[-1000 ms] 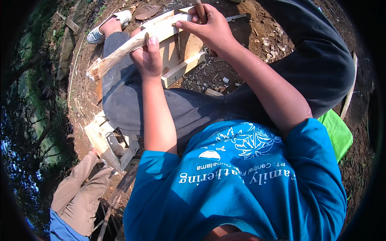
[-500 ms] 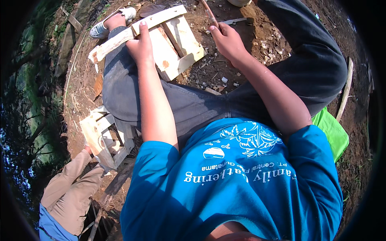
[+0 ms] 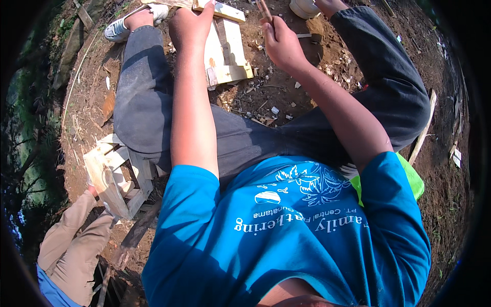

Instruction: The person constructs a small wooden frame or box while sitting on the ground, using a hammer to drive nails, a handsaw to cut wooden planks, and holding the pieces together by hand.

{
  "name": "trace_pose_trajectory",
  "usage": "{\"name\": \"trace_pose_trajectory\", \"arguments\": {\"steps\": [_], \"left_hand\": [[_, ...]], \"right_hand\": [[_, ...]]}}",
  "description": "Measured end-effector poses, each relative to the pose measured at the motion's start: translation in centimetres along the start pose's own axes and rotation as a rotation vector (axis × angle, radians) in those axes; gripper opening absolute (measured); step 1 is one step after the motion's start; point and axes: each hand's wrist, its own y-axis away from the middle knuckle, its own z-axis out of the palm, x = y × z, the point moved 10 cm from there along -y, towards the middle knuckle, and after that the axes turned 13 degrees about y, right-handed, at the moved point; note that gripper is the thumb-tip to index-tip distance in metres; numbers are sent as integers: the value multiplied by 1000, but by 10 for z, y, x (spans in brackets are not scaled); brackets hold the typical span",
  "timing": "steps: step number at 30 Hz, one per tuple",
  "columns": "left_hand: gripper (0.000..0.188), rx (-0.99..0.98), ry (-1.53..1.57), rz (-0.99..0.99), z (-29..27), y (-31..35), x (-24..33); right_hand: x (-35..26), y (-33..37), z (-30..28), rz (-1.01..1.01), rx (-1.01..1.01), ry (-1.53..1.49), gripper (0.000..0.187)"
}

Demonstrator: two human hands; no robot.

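Observation:
At the far edge, my left hand [image 3: 190, 25] is closed around the top rail of a small pale wooden frame with slats [image 3: 233, 43], thumb laid along the wood. The frame's far side is cut off by the picture edge. To the right of it, my right hand [image 3: 284, 45] is closed around a thin brown wooden handle [image 3: 264, 9] that points up and away. Whatever is on the handle's far end lies out of view. A gap of bare soil separates my right hand from the frame.
My bent legs in dark trousers [image 3: 146, 97] surround the soil, strewn with wood chips [image 3: 340, 71]. At lower left another person [image 3: 79, 225] sits by a second slatted wooden frame [image 3: 97, 169]. A green cloth [image 3: 414, 179] and a stick [image 3: 424, 125] lie at right.
My left hand has moved farther away, and the wooden frame has turned and shifted with it. My right hand has risen slightly toward the far edge, still around the handle. The view has shifted somewhat.

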Motion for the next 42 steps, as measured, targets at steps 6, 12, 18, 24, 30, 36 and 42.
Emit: {"name": "trace_pose_trajectory", "arguments": {"steps": [6,12,18,24,30,36,42], "left_hand": [[25,-49,298,-73,19,-3,3],[19,-50,97,125,21,-25,0],[15,-22,34,29,30,-28,32],[16,-91,63,2,29,-25,4],[18,-123,143,-37,47,-19,18],[21,-30,254,-126,31,-16,0],[27,-154,34,-18,51,-29,14]], "right_hand": [[6,-6,-39,-36,125,-121,31],[-99,9,-128,-335,332,-844,15],[50,-20,26,95,-95,101,37],[-42,-11,-117,-98,256,-652,18],[31,-14,-5,-103,256,-71,30],[6,-16,-65,-86,262,-353,24],[4,-10,-71,-119,495,-384,19]]}}
